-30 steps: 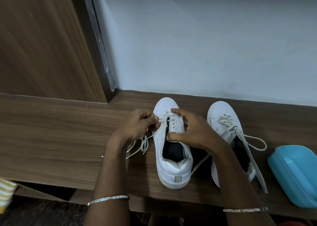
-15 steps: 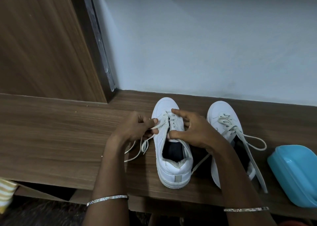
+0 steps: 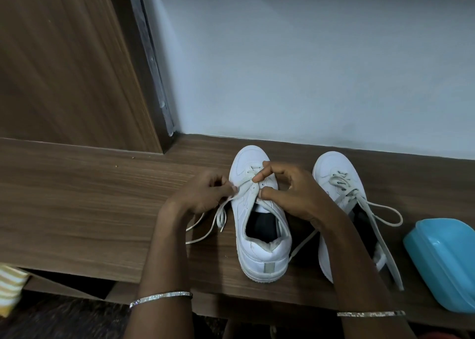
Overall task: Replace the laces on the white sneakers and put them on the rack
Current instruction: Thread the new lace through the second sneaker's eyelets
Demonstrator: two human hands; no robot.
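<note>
Two white sneakers stand side by side on a brown wooden shelf [image 3: 77,205], toes toward the wall. On the left sneaker [image 3: 259,246], my left hand [image 3: 203,194] pinches a white lace [image 3: 218,218] at the shoe's left side; the lace's loose ends trail onto the wood. My right hand [image 3: 290,192] rests over the tongue, its forefinger and thumb pinching the lace at the eyelets. The right sneaker [image 3: 336,179] is loosely laced, with a loop and long ends lying beside it; my right forearm covers part of it.
A turquoise plastic box [image 3: 444,261] lies at the shelf's right end, close to the right sneaker. A wooden panel rises at the left and a pale wall stands behind. Below the shelf's front edge are a dark gap and a striped cloth [image 3: 10,287].
My left hand has drawn the lace out leftward from the eyelet, lengthening the stretch between hand and shoe. My right hand shifted slightly up the tongue. The sneakers have stayed in place.
</note>
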